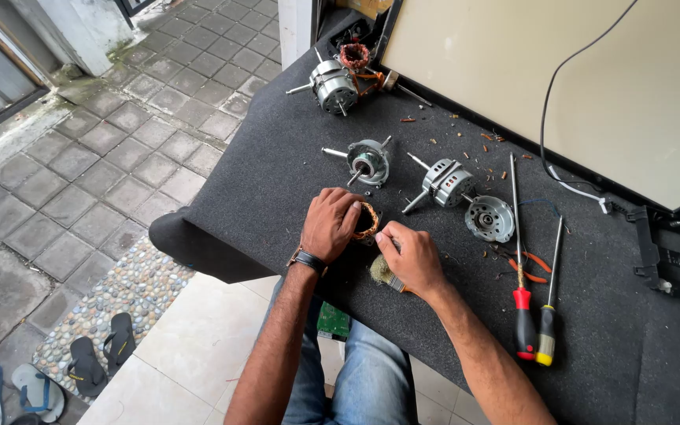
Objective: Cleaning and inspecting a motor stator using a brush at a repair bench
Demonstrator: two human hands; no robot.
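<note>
Head view. At centre frame, the left hand [330, 224] curls over a stator ring with copper windings [368, 221], gripping it on the dark felt-covered table [277, 181]. Just right of it, the right hand [412, 256] is closed, fingertips pinching at the ring's edge; a small brush with pale bristles [382, 271] lies under this hand, and whether the hand holds it cannot be told. A dark wristband [309, 260] sits on the left wrist.

Above the hands, a motor end housing with shaft [365, 160] lies near another motor body [446, 182] and a round end cover [489, 218]. At upper centre, a further motor with exposed copper coil [338, 81] rests by a large pale panel [592, 86].

At lower right, a red-handled screwdriver [519, 275] and a yellow-and-black-handled screwdriver [549, 315] lie side by side; orange-handled pliers [533, 266] lie partly beneath them.

At lower left, sandals [104, 354] stand on the paved floor.
</note>
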